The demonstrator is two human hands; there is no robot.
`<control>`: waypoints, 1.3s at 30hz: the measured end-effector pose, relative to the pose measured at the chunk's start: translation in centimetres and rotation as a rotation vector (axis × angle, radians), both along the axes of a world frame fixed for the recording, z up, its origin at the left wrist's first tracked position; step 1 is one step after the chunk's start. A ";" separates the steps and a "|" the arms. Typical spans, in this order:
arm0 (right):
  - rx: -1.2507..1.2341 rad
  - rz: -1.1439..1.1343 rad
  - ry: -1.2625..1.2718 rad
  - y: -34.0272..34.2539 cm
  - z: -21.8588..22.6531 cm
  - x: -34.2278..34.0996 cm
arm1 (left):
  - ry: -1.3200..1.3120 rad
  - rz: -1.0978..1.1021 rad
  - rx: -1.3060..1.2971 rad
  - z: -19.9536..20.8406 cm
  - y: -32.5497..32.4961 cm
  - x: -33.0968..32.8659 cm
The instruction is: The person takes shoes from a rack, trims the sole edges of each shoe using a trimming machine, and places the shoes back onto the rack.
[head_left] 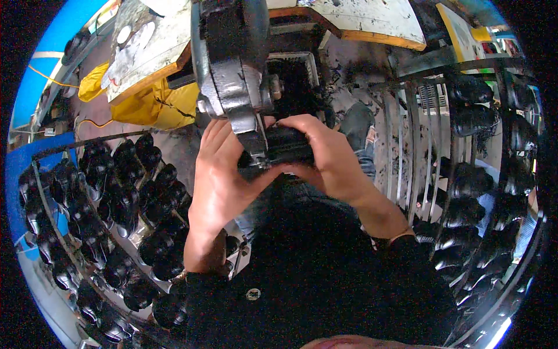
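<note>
In front of my chest, my left hand (pixel 218 174) and my right hand (pixel 331 157) close round a black shoe (pixel 289 145). Most of the shoe is hidden by my fingers and by the machine head above it. My thumbs meet along its near side, while the fingers wrap its far side. A dark metal machine (pixel 232 81) with bolts reaches down from the top, and its narrow lower end comes between my hands at the shoe. Whether the metal presses on the shoe, I cannot tell.
Racks full of black shoes stand at my left (pixel 116 198) and right (pixel 471 180). Beyond the machine are a stained white tabletop (pixel 372 23), a yellow sheet (pixel 160 104) and a grey crate (pixel 314 67). Black scraps litter the floor (pixel 349 87).
</note>
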State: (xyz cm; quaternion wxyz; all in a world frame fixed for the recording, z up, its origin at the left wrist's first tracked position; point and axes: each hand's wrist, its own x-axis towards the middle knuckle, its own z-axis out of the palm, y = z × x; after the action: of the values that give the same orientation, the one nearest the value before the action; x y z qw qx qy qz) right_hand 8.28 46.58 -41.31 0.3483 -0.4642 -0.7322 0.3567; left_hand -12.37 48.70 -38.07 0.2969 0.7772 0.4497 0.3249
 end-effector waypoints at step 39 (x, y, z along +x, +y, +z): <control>-0.252 -0.107 0.246 -1.4 -13.3 15.4 | -0.870 0.036 -0.506 -8.6 -3.4 2.4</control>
State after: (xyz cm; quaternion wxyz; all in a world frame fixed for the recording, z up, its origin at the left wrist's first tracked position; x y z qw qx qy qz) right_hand 23.73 45.21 -54.61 0.3930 -0.4951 -0.6078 0.4806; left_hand -9.98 45.26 -46.62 0.6302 0.4655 0.3624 0.5048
